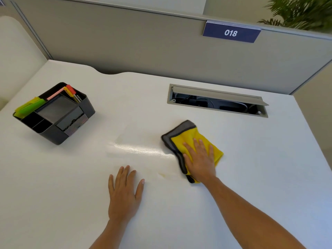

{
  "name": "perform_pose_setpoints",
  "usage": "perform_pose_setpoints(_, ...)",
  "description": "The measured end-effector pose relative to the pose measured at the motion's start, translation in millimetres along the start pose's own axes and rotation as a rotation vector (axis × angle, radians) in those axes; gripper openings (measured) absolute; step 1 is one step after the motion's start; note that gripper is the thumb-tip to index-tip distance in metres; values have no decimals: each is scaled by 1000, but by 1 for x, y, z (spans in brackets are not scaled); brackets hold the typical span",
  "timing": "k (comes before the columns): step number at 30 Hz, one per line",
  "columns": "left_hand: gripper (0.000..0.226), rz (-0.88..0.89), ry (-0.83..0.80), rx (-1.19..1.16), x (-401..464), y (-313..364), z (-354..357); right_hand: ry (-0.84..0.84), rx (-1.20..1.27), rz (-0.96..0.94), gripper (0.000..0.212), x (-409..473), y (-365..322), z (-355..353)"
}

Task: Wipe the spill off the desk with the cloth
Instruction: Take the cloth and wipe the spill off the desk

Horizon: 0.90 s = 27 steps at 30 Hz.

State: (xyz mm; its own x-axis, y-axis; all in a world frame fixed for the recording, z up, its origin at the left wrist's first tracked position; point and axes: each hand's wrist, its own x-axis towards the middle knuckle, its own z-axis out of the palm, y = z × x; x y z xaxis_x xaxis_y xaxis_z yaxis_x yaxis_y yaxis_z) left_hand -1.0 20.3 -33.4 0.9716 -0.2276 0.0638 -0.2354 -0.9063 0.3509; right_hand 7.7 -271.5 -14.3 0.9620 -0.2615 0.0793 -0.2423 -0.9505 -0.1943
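Note:
A folded yellow and grey cloth lies on the white desk, right of centre. My right hand presses flat on its near half, fingers spread. A thin wet streak shines on the desk just left of the cloth, and a small yellowish smear sits nearer to me, below the streak's right end. My left hand rests palm down on the desk, fingers apart, empty, below the streak.
A black desk organiser with pens and markers stands at the left. An open cable hatch is set into the desk behind the cloth. A grey partition with a blue "018" sign runs along the back edge.

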Motion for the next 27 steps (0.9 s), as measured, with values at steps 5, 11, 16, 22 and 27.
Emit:
perform_pose_setpoints(5, 53, -7, 12, -43, -2, -1, -4, 37, 8, 279, 46, -48, 39, -10)
perform_pose_setpoints(11, 53, -25, 104, -161, 1, -10, -16, 17, 64, 370, 56, -87, 33, -9)
perform_pose_setpoints(16, 57, -29, 106, -19, 9, -54, -32, 3, 66, 317, 72, -105, 11, -10)
perform_pose_setpoints(22, 61, -24, 25, 70, 14, -74, -33, -99, 26, 63, 74, -127, -50, 2)
perform_pose_setpoints(27, 62, -23, -20, 49, 15, -74, -34, -182, -40, -150, 67, -94, -95, 12)
